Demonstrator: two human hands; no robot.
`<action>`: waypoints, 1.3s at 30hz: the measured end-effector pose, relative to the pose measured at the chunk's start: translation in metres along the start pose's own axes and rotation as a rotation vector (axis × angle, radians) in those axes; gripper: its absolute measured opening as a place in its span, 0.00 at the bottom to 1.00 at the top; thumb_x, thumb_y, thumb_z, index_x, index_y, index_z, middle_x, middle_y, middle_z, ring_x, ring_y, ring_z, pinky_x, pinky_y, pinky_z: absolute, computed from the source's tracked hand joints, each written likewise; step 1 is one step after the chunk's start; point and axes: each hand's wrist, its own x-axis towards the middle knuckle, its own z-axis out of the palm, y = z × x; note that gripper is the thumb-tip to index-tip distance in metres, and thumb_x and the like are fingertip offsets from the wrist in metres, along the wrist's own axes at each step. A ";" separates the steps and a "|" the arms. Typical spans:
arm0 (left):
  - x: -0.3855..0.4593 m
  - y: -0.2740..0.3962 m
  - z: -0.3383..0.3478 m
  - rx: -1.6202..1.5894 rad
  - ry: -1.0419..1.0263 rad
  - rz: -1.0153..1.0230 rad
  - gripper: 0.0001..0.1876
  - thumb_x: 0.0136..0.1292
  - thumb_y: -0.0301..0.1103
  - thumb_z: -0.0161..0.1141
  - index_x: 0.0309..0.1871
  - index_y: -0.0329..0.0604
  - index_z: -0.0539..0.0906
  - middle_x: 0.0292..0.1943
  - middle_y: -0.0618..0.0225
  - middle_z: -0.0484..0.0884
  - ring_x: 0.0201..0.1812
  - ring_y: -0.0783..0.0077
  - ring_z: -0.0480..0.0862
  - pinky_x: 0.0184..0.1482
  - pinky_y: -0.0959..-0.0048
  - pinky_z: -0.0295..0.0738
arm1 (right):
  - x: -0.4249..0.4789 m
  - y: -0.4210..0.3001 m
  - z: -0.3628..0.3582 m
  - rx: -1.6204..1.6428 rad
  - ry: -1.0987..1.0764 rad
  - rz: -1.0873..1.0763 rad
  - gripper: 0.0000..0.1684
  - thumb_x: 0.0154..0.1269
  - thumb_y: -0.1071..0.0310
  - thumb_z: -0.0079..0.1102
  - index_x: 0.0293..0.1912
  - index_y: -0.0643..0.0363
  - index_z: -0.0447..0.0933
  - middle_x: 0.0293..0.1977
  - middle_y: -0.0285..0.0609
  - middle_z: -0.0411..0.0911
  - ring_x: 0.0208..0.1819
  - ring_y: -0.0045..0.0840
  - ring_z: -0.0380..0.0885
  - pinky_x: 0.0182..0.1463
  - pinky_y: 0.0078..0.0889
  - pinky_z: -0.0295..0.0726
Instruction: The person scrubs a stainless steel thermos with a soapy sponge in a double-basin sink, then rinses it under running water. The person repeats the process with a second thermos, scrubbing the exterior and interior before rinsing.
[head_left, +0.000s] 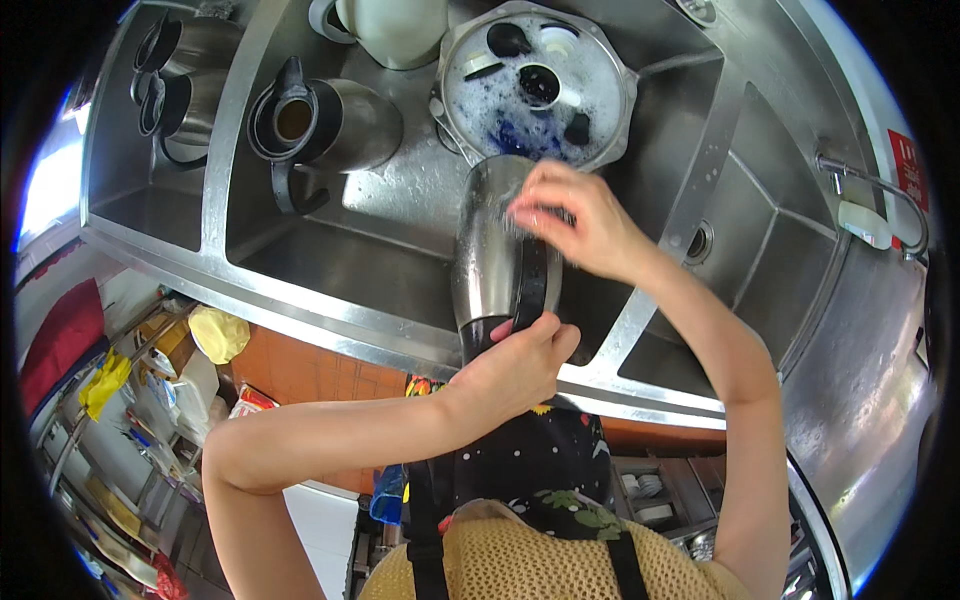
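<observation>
My left hand (525, 360) grips the black handle of a stainless steel jug (484, 247), which is tilted over the front of the middle sink. Against the jug's side, my right hand (574, 217) has its fingers bent around a scouring pad (517, 225), mostly hidden and blurred. Just beyond lies a metal basin (626, 112) of soapy water with black and white lids and a blue item in it. Another steel jug (364, 124) with a black rim lies to the left, with brownish liquid or residue visible in its mouth.
A pale jug (397, 30) stands at the back of the middle sink. Two steel jugs (202, 105) are in the left sink. Metal dividers (225, 142) separate the basins. At right are a drain (697, 240), a faucet (877, 180) and a bottle (862, 223).
</observation>
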 end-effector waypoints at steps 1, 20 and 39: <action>0.001 0.001 0.002 0.016 -0.007 -0.008 0.06 0.55 0.34 0.62 0.33 0.51 0.90 0.36 0.73 0.72 0.42 0.75 0.75 0.53 0.70 0.59 | -0.008 -0.017 0.003 0.105 0.009 0.007 0.05 0.64 0.74 0.68 0.40 0.63 0.85 0.36 0.42 0.77 0.38 0.32 0.80 0.42 0.30 0.79; -0.003 0.007 -0.001 -0.012 -0.054 0.025 0.09 0.57 0.36 0.60 0.35 0.48 0.89 0.37 0.72 0.72 0.45 0.74 0.74 0.60 0.69 0.62 | -0.018 -0.010 0.010 0.040 0.093 -0.057 0.07 0.64 0.73 0.68 0.42 0.63 0.84 0.37 0.42 0.75 0.40 0.31 0.79 0.45 0.31 0.78; -0.006 0.049 0.015 -1.005 0.588 -1.208 0.27 0.55 0.36 0.72 0.53 0.32 0.72 0.53 0.52 0.74 0.51 0.49 0.73 0.55 0.55 0.67 | -0.005 0.031 0.038 0.321 0.152 0.101 0.10 0.76 0.67 0.56 0.48 0.63 0.78 0.41 0.41 0.78 0.44 0.23 0.76 0.51 0.29 0.75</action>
